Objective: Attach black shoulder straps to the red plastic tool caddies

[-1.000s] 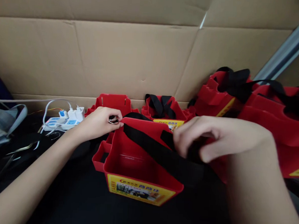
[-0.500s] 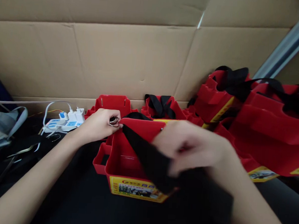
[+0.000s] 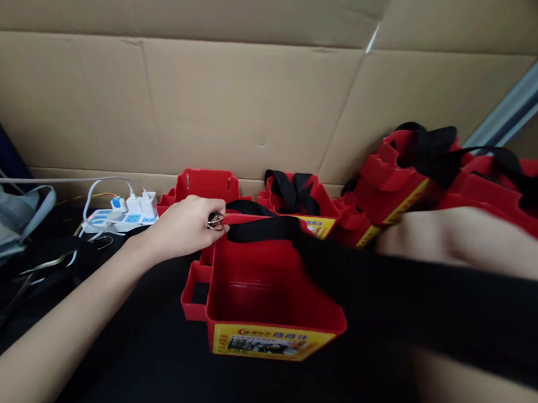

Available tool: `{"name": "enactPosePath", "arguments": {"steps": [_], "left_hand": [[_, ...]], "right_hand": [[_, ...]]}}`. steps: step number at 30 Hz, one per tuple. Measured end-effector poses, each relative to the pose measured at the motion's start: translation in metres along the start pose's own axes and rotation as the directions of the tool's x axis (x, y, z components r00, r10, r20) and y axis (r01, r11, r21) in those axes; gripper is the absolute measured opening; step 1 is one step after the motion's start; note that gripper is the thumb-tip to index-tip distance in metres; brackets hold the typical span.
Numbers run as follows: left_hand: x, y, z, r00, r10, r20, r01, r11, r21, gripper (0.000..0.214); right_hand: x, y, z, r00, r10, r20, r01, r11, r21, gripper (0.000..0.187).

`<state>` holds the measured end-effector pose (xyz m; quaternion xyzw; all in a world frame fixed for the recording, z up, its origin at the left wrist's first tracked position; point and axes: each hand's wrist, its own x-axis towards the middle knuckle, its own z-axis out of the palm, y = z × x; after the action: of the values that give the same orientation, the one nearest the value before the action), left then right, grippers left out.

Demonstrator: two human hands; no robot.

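A red plastic caddy (image 3: pixel 263 298) with a yellow label stands on the black table straight in front of me. My left hand (image 3: pixel 185 227) is closed at the caddy's back left corner and pinches a small metal ring (image 3: pixel 215 221). A wide black strap (image 3: pixel 267 229) runs from that ring to the right, over the caddy, and spreads large and blurred across the lower right. My right hand (image 3: pixel 453 237) is a blurred patch behind the strap at the right. Its fingers do not show.
More red caddies (image 3: pixel 398 173), some with black straps, are heaped at the back and right against a cardboard wall (image 3: pixel 234 102). A white power strip (image 3: pixel 122 217) with plugs and cables lies at the back left. A grey bag (image 3: pixel 3 222) sits at the far left.
My right hand has swung from over the caddy out to the right, drawing the black strap long and taut toward me. The left hand has stayed on the ring.
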<state>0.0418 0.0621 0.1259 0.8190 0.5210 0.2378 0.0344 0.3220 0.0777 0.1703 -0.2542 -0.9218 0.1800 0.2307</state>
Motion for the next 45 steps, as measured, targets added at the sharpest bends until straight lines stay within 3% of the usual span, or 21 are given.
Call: {"name": "enactPosePath", "arguments": {"steps": [3, 5, 7, 11, 13, 15, 18, 21, 22, 24, 27, 30, 32, 35, 36, 38, 40, 42, 45], "left_hand": [[-0.001, -0.001, -0.002, 0.999, 0.039, 0.038, -0.039, 0.999, 0.004, 0.010], [0.000, -0.003, -0.001, 0.998, 0.053, 0.042, -0.053, 0.999, 0.011, 0.011], [0.002, -0.005, 0.000, 0.999, 0.032, 0.021, -0.033, 0.999, 0.039, 0.013], [0.004, -0.005, 0.002, 1.000, 0.017, 0.018, -0.018, 0.998, 0.054, 0.009], [0.004, -0.005, 0.002, 0.999, 0.025, 0.024, -0.026, 0.998, 0.049, 0.005], [0.006, -0.006, 0.003, 1.000, 0.022, 0.021, -0.024, 0.998, 0.056, 0.004], [0.007, -0.008, 0.004, 1.000, 0.002, 0.005, -0.002, 0.997, 0.078, 0.008], [0.007, -0.009, 0.004, 1.000, -0.007, 0.002, 0.007, 0.998, 0.068, 0.009], [0.006, -0.008, 0.003, 1.000, -0.001, 0.004, 0.001, 0.999, 0.051, 0.008], [0.003, -0.006, 0.000, 1.000, 0.027, 0.008, -0.027, 1.000, 0.008, 0.004], [0.001, -0.005, -0.005, 0.998, 0.063, 0.029, -0.062, 0.998, -0.032, 0.009], [0.000, -0.010, -0.011, 0.999, 0.026, 0.038, -0.023, 0.996, -0.091, 0.024], [0.000, -0.017, -0.014, 1.000, -0.007, -0.026, 0.003, 0.992, -0.125, 0.031], [0.009, -0.023, -0.017, 0.984, 0.026, -0.175, -0.047, 0.992, -0.114, 0.025], [0.015, -0.023, -0.018, 0.976, 0.059, -0.210, -0.082, 0.991, -0.101, 0.022], [0.032, -0.018, -0.016, 0.963, 0.156, -0.218, -0.176, 0.981, -0.076, 0.024], [0.054, -0.007, -0.010, 0.954, 0.281, -0.107, -0.288, 0.956, -0.054, 0.028], [0.076, 0.007, -0.001, 0.916, 0.380, 0.129, -0.377, 0.925, -0.045, 0.032], [0.100, 0.022, 0.011, 0.836, 0.387, 0.390, -0.405, 0.913, -0.037, 0.026]], "right_hand": [[0.012, -0.021, 0.014, 0.984, 0.062, 0.170, -0.041, 0.991, -0.126, 0.026], [0.021, -0.032, 0.034, 0.973, 0.197, 0.123, -0.146, 0.930, -0.338, 0.023], [0.028, -0.038, 0.054, 0.969, 0.241, 0.044, -0.197, 0.873, -0.447, 0.024], [0.038, -0.038, 0.078, 0.989, 0.108, -0.097, -0.140, 0.891, -0.431, 0.024], [0.041, -0.033, 0.082, 0.997, 0.038, -0.070, -0.064, 0.904, -0.422, 0.030], [0.043, -0.031, 0.081, 1.000, 0.004, 0.005, -0.002, 0.908, -0.418, 0.021], [0.040, -0.033, 0.069, 0.979, -0.087, 0.182, 0.132, 0.960, -0.249, 0.010], [0.030, -0.042, 0.046, 0.865, -0.340, 0.369, 0.282, 0.937, 0.205, 0.004], [0.026, -0.044, 0.038, 0.842, -0.401, 0.360, 0.293, 0.902, 0.318, 0.004], [0.020, -0.044, 0.027, 0.874, -0.394, 0.285, 0.286, 0.890, 0.355, 0.007], [0.018, -0.034, 0.025, 0.955, -0.123, 0.268, 0.115, 0.992, 0.049, 0.013], [0.021, -0.021, 0.029, 0.975, 0.086, 0.205, -0.040, 0.975, -0.218, 0.026], [0.023, -0.016, 0.028, 0.997, 0.068, 0.027, -0.058, 0.959, -0.278, 0.030], [0.025, -0.009, 0.023, 0.973, 0.005, -0.233, -0.091, 0.928, -0.362, 0.028], [0.026, -0.005, 0.022, 0.969, 0.014, -0.245, -0.112, 0.915, -0.388, 0.030], [0.028, 0.003, 0.023, 0.986, 0.077, -0.147, -0.131, 0.904, -0.406, 0.028], [0.032, 0.011, 0.026, 0.993, 0.117, -0.029, -0.120, 0.919, -0.377, 0.022], [0.034, 0.015, 0.030, 0.994, 0.114, -0.004, -0.108, 0.933, -0.344, 0.020], [0.036, 0.016, 0.032, 0.996, 0.086, -0.021, -0.088, 0.942, -0.325, 0.020]]}}
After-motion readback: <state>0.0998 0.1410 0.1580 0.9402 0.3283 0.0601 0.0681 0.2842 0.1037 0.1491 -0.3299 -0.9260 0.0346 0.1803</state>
